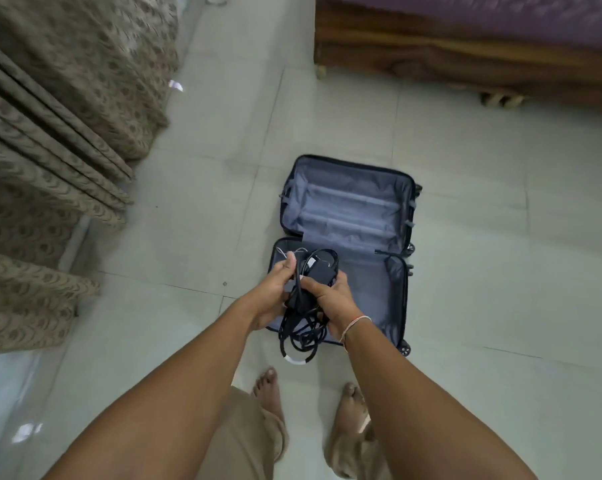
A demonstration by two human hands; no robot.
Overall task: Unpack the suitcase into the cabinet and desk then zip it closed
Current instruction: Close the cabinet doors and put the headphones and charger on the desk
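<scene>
Floor [500, 271]: pale glossy tiles, filling most of the view.
Curtain [57, 150]: brown patterned fabric, pleated, hanging at the left and reaching the floor.
Bed [465, 53]: dark wooden frame at upper right, purple cover on top.
Suitcase [355, 209]: small, dark-shelled, wheeled, lay fully open and flat on the floor ahead of the person's bare feet; grey lining showed in both halves, and the far half held nothing visible.
Cable bundle [308, 306]: tangled black cords with a black adapter block and a thin white lead, held above the near half of the suitcase, loops hanging below the hands.
Left hand [275, 289]: fingers curled round the left side of the bundle, thumb raised.
Right hand [330, 299]: fingers curled round its right side; thread bracelet [356, 325] at the wrist.
</scene>
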